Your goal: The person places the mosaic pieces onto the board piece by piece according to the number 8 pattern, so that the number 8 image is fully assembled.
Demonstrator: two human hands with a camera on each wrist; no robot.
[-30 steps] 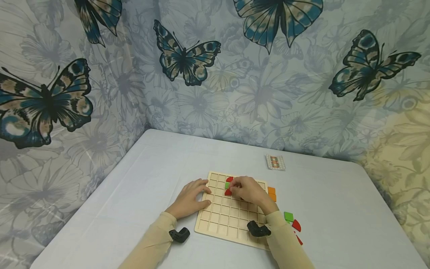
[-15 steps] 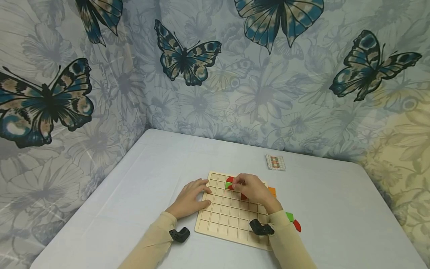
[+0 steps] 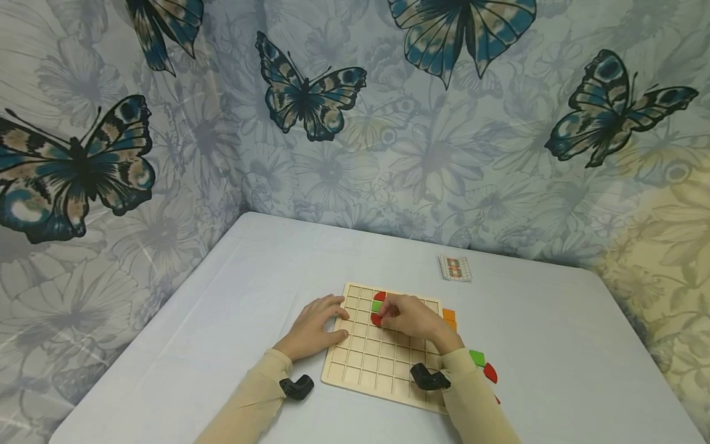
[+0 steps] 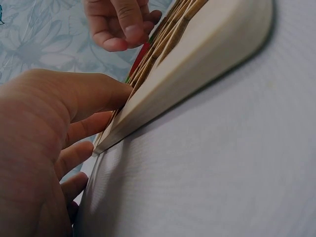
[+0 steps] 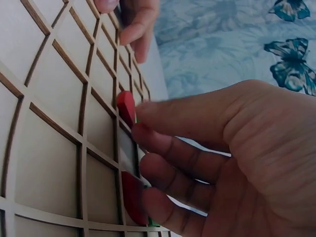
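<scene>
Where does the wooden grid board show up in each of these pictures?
Head view: the wooden grid board, low, near the centre.
Left wrist view: the board, slanting from the top down to left of centre.
Right wrist view: the board, filling the left side.
Shared landmark: the left hand at its edge.

Head view: moderate, soft, even light; the white surface (image 3: pixel 266 265) reads pale grey-blue. Faint diagonal glare streaks on the butterfly-print backdrop (image 3: pixel 432 154) at lower left; yellowish area at right, light or print undetermined. Printing on the picture card (image 3: pixel 455 269) too small to resolve.

Left wrist view: dimmer, greyer. Soft shadow under the edge of the wooden grid board (image 4: pixel 217 47), darker patch near the left hand (image 4: pixel 47 118); backdrop out of focus.

Right wrist view: cool blue cast. Right hand (image 5: pixel 247 143) shaded, thumb tip slightly blurred; board's lower bars bow, suggesting wide-angle distortion.
</scene>
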